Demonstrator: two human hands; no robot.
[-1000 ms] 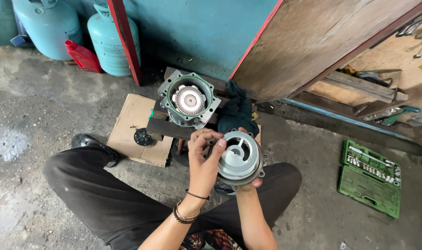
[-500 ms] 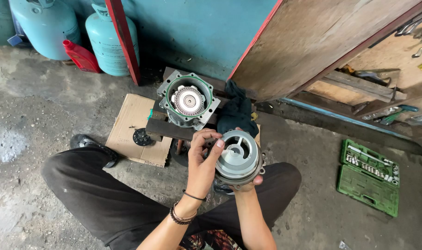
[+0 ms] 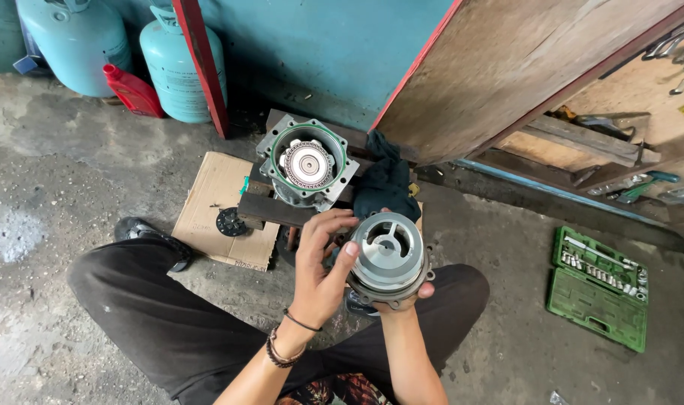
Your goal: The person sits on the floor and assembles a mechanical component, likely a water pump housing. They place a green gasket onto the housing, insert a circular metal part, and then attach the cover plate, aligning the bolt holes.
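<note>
I sit cross-legged on a concrete floor. My right hand cups a round grey metal housing part from below, its open face up. My left hand rests against the part's left side, thumb on its rim and fingers spread above. Just beyond, a larger metal housing with a green gasket ring and a toothed round insert stands on dark wooden blocks. A dark cloth lies to its right.
A cardboard sheet with a small black disc lies to the left. An open green socket set case sits at right. Two pale blue gas cylinders and a red bottle stand at back left. A wooden door leans open.
My left hand has shifted slightly on the grey part, thumb moving onto its rim. The part stays held over my lap.
</note>
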